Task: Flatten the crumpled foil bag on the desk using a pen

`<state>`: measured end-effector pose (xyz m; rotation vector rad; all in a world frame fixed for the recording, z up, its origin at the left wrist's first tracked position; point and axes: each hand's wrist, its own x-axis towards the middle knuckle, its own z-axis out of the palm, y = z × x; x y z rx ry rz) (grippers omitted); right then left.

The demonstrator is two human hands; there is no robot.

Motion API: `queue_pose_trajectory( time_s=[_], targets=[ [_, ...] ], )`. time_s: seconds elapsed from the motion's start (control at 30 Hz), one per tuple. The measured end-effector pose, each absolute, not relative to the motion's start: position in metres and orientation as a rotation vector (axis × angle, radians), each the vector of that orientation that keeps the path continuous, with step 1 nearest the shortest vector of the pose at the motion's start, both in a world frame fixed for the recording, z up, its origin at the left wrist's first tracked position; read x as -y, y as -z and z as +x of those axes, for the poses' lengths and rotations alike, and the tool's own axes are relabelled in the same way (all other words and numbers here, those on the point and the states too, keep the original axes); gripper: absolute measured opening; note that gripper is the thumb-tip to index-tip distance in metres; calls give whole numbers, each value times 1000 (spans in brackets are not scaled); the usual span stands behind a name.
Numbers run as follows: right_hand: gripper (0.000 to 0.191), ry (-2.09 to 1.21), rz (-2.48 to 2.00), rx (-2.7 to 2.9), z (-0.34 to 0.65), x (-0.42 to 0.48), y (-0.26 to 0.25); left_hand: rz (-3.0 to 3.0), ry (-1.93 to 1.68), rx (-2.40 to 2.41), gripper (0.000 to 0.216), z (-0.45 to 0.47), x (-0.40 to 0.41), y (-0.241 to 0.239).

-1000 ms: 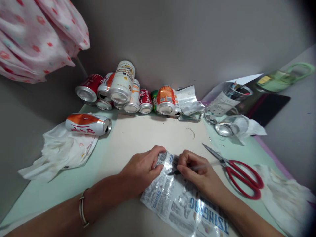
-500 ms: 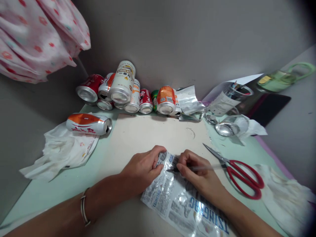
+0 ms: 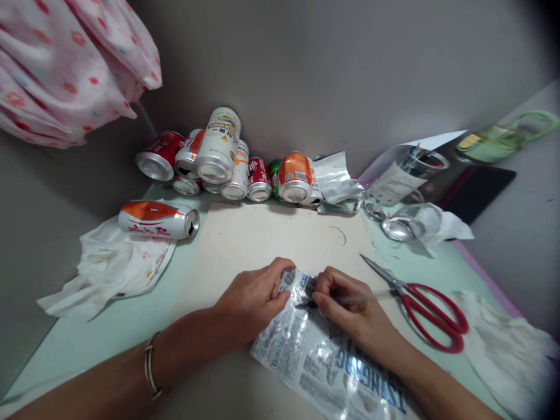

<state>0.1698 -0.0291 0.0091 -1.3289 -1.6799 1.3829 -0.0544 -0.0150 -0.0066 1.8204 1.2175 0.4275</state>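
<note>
A flattened sheet of aluminium can (image 3: 306, 350), printed with blue TSINGTAO lettering, lies on the pale board (image 3: 245, 233) in front of me. My left hand (image 3: 254, 300) pinches its upper left edge between thumb and fingers. In my right hand (image 3: 350, 300) is a clear-barrelled pen (image 3: 354, 298) with a dark grip, held in a writing grasp. Its tip rests at or just over the sheet, a short way right of my left thumb. Red-handled scissors (image 3: 429, 312) lie open-bladed to the right of my right hand.
Several drink cans (image 3: 219, 146) are stacked along the wall. An orange-and-white can (image 3: 158, 219) lies on crumpled tissues (image 3: 105, 262) at left. Cut metal pieces (image 3: 335, 178), a pen jar (image 3: 402, 175) and can ends (image 3: 400, 228) stand back right; a white cloth (image 3: 507, 350) lies right.
The pen tip has shifted very slightly toward me on the sheet. Both hands keep almost the same place and grasp.
</note>
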Motion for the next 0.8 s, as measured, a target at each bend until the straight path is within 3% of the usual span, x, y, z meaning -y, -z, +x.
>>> queue_pose_trajectory(
  time_s=[0.8],
  targets=[
    [30,-1312,-1340,1665,168,31,-5,1811,-410,-1224,46,-54,15,3]
  ],
)
